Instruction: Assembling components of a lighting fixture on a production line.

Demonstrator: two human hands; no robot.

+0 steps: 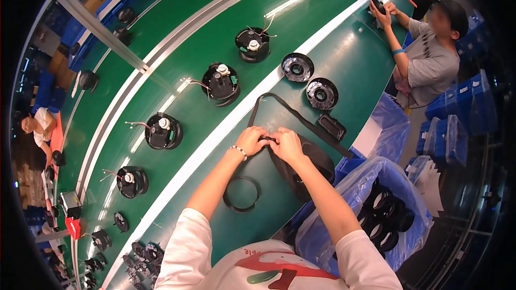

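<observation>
My left hand (251,142) and right hand (288,144) both pinch the black bag (288,174). A ring (242,211) lies nearby.

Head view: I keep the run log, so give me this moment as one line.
left hand: pinching dark piece | right hand: pinching same piece | black bag: by right hand | ring: on bench

Lit brightly across the middle, from overhead, sinking to dim at 4 and 9 o'clock. Streaked with white glare on the belt (312,16) at 12 and 8 o'clock; glinting on the liner (322,225) at 5. Crisp around the left hand (251,140) and right hand (288,145); smudged over the worker's head (450,15) at 2. Curved toward the rim, black in the corners.
</observation>
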